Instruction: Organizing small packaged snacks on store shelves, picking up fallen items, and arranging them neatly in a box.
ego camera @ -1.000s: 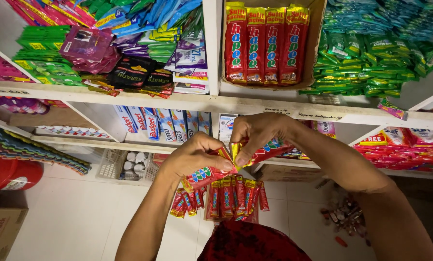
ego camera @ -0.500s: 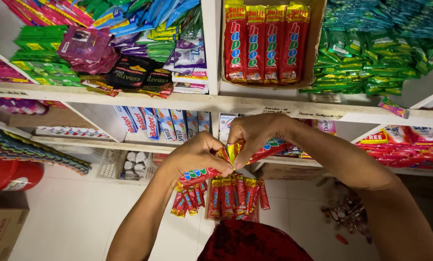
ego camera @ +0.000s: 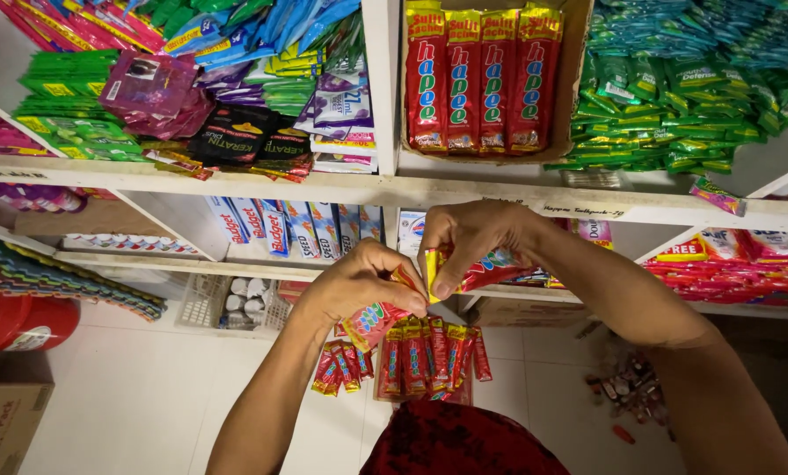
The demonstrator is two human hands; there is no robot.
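Pinching a strip of red sachets (ego camera: 416,352) at its top edge, both hands meet in front of the white shelving. Left hand (ego camera: 359,283): grip closed, thumb and fingertips clamped on the upper sachet of the strip, knuckles toward the camera. Right hand (ego camera: 469,242): grip closed likewise, thumb and forefinger nipping a yellow-edged sachet top just beside the left fingers — the two hands nearly touching. The strip hangs below the hands in a fanned row of red packets, clear of the white tiled floor (ego camera: 139,396) far beneath.

Surroundings: a white shelf board (ego camera: 324,186) runs across, above the hands. On it, a cardboard box (ego camera: 574,88) holds upright red sachets with yellow tops (ego camera: 482,79); right of it lies a heap of green sachets (ego camera: 675,105); left of the divider, mixed purple, black, green and blue packets. Lower shelf — blue-and-white packets (ego camera: 288,229) standing in a row. A red bucket (ego camera: 16,321) sits at far left, a cardboard carton (ego camera: 3,427) below it.
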